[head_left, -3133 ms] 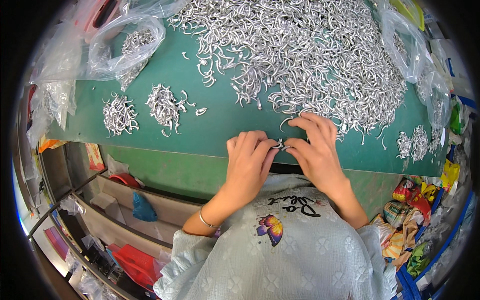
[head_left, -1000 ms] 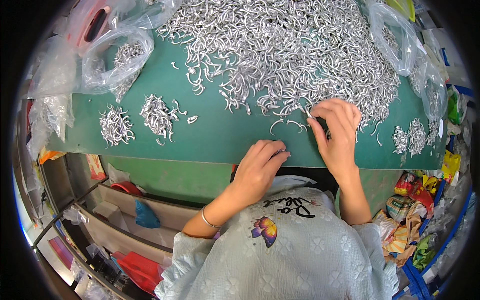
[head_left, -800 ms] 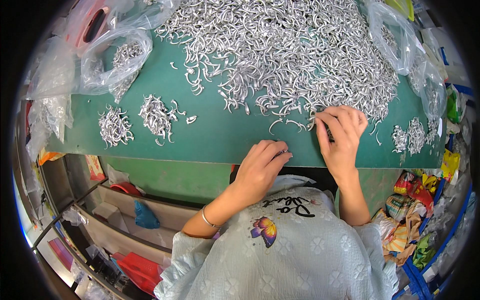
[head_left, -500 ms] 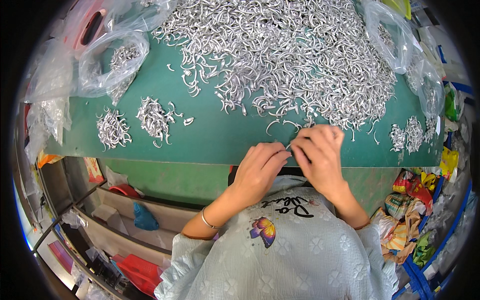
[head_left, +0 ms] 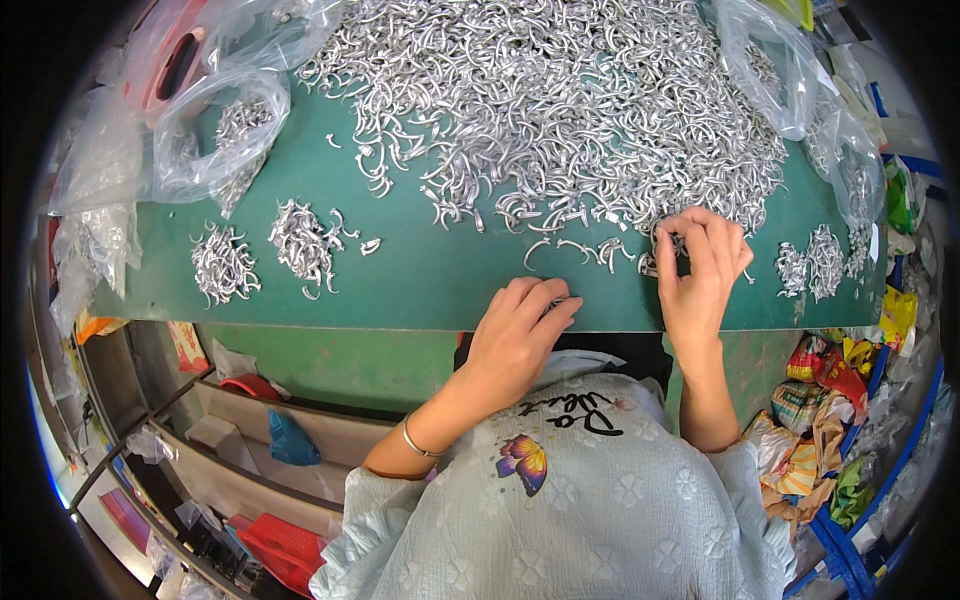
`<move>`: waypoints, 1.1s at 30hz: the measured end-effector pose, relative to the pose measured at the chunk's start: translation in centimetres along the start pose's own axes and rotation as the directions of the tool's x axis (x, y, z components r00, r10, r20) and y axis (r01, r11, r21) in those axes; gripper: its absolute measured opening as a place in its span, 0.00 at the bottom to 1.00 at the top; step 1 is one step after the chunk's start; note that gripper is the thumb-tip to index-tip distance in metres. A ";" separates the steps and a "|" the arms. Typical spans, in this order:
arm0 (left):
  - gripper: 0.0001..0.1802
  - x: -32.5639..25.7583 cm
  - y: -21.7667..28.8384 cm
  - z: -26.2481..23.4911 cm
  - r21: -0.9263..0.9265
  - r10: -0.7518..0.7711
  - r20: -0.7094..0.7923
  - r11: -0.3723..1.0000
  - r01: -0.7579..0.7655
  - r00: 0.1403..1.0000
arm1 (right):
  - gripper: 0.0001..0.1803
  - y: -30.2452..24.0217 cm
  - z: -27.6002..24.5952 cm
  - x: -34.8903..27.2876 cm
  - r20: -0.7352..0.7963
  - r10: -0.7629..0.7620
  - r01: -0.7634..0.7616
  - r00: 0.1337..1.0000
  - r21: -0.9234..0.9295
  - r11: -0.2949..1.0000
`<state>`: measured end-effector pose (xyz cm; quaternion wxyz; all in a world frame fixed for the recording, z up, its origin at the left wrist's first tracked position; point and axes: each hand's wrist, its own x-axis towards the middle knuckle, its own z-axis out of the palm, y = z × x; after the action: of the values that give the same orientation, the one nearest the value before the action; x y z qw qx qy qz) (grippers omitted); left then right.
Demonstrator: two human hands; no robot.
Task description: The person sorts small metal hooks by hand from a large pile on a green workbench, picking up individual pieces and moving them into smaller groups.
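Observation:
A wide heap of small curved silvery metal pieces (head_left: 560, 110) covers the far part of the green table (head_left: 400, 270). At the near table edge my left hand (head_left: 515, 330) is closed, its fingers curled around small metal pieces (head_left: 553, 304) that show partly between them. My right hand (head_left: 705, 265) is at the near right edge of the heap, with thumb and index finger bent together in a pinch over the pieces there. What is between those fingertips is too small to make out. A few loose pieces (head_left: 607, 252) lie between the hands and the heap.
Two small piles of metal pieces (head_left: 222, 265) (head_left: 303, 243) lie at the left, and smaller piles (head_left: 824, 263) at the right. Clear plastic bags (head_left: 222, 130) (head_left: 775, 70) with pieces stand at both sides. Below the table are a shelf (head_left: 250, 440) and a red basket (head_left: 285, 550).
My right hand has moved away from my left hand, up and right to the heap's edge. My left hand has stayed nearly in place.

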<state>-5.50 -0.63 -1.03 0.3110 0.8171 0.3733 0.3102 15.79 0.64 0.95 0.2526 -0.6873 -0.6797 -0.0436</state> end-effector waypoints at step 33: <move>0.14 0.1 0.2 0.4 -0.030 0.019 -0.022 0.999 -0.019 1.000 | 0.14 -1.8 -0.1 -1.3 0.140 -0.041 0.023 0.989 0.131 0.991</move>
<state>-5.07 -0.74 -1.08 0.3162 0.8124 0.3643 0.3275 13.99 -0.67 1.05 0.2463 -0.6598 -0.7084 0.0454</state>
